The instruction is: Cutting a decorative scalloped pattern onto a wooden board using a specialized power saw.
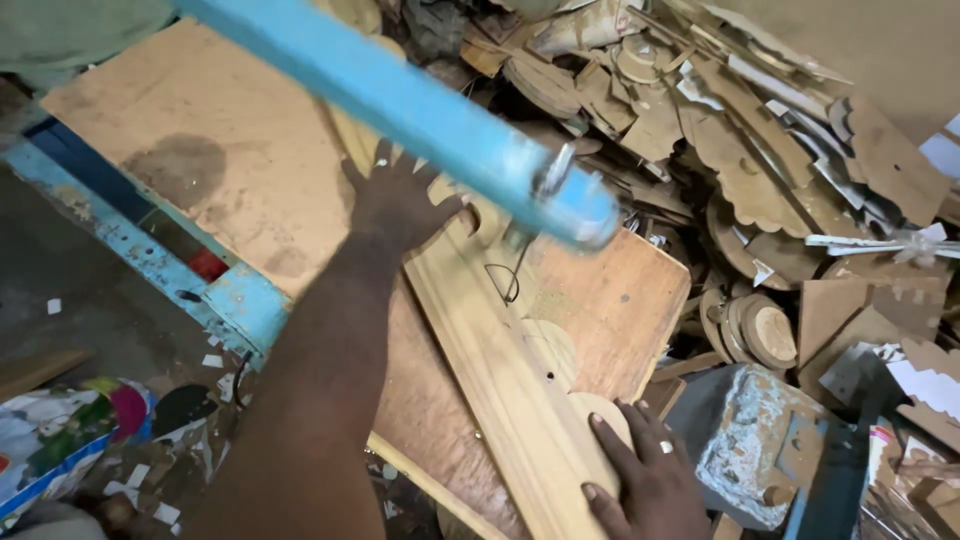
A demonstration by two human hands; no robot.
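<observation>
Hands press flat and open on a scalloped wooden board (520, 400) lying on the worktable (200, 170), left hand (400, 205) near the blue saw arm (430, 110), right hand (640, 470) steadying its near end.

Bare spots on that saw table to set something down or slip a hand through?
Free: the tabletop left of the left hand, up to its blue edge rail; a smaller patch right of the plank, under the blue saw arm. Crowded: the offcut pile to the right, and around the right hand.
</observation>
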